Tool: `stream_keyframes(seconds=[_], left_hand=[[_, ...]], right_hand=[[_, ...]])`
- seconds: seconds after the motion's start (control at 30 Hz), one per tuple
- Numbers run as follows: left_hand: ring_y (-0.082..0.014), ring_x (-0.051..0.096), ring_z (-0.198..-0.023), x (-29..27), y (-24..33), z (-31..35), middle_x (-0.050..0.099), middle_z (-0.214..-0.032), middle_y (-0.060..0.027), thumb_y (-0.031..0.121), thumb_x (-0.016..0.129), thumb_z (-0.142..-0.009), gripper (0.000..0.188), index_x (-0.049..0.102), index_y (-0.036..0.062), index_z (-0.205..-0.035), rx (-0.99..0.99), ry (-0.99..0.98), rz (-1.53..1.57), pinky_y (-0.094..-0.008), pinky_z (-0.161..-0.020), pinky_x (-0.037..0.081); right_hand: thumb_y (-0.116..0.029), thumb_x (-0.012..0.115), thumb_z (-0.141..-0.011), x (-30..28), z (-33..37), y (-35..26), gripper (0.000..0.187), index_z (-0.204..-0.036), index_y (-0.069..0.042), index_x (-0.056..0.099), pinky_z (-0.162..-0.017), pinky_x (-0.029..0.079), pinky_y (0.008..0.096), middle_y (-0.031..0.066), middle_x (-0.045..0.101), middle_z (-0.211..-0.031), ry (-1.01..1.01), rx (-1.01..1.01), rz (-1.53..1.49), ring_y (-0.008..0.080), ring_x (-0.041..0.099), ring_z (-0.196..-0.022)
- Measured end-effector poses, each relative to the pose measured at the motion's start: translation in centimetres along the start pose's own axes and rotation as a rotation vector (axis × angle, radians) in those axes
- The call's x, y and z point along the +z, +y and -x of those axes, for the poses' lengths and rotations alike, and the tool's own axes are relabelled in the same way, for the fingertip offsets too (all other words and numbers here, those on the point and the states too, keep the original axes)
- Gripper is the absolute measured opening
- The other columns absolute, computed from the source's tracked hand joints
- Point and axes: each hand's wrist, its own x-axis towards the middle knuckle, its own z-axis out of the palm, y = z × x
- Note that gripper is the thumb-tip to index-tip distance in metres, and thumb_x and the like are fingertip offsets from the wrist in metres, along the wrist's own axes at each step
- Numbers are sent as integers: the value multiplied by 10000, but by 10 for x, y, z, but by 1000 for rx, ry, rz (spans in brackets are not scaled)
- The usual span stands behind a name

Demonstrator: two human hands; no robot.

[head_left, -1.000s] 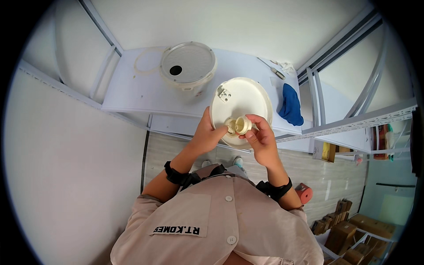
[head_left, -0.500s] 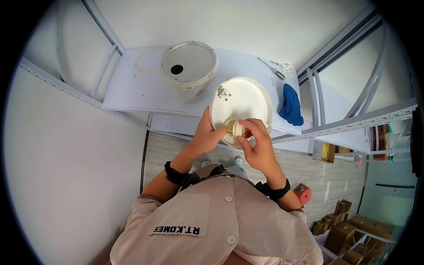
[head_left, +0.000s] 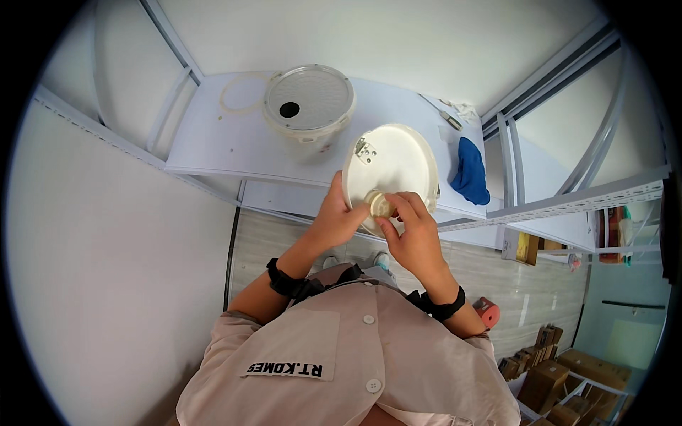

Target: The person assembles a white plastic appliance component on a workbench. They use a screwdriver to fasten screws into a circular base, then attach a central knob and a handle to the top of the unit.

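A round white lid-like disc (head_left: 396, 167) with a small metal hinge piece near its top left stands tilted at the shelf's front edge. My left hand (head_left: 337, 216) grips its lower left rim. My right hand (head_left: 412, 234) pinches a small beige round knob (head_left: 381, 205) at the disc's lower edge, fingers curled around it. Both wrists wear black bands.
A white shelf (head_left: 234, 145) holds a white pot-like body (head_left: 309, 103) with a perforated top and a dark hole, a loose white ring (head_left: 238, 92), and a blue cloth (head_left: 470, 170) at the right. Metal rack posts stand right; cardboard boxes (head_left: 568, 369) lie on the floor.
My right hand has shifted slightly left and lower on the small knob, turning around it. The disc and my left hand have stayed nearly still.
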Motion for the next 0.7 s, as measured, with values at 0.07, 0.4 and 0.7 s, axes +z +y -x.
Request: stream_keyframes(seconds=[0.07, 0.4, 0.7], left_hand=[[-185, 547, -1245, 0, 0, 0, 558, -1363, -122, 1, 606, -889, 662, 361, -15, -1504, 11, -4, -9, -360, -1068, 463], [-193, 552, -1236, 1, 8, 0, 567, -1347, -126, 17, 612, -887, 667, 366, -21, -1506, 24, -11, -60, -361, -1066, 462], [-209, 579, -1183, 2, 10, -3, 587, -1293, -155, 38, 615, -860, 639, 390, -53, -1450, 23, 17, -66, -367, -1026, 483]], right_hand=[[-72, 801, -868, 1, 0, 0, 404, -1239, 4, 660, -812, 582, 442, 184, 656, -1161, -3, -3, 16, 393, 691, -976], [-54, 781, -889, -3, -4, -1, 409, -1271, 15, 649, -809, 583, 417, 188, 669, -1163, -11, 51, -44, 351, 699, -972], [-6, 603, -1042, -6, 4, 33, 371, -1411, 4, 569, -920, 535, 298, 82, 675, -1199, -45, 380, -611, 148, 659, -1007]])
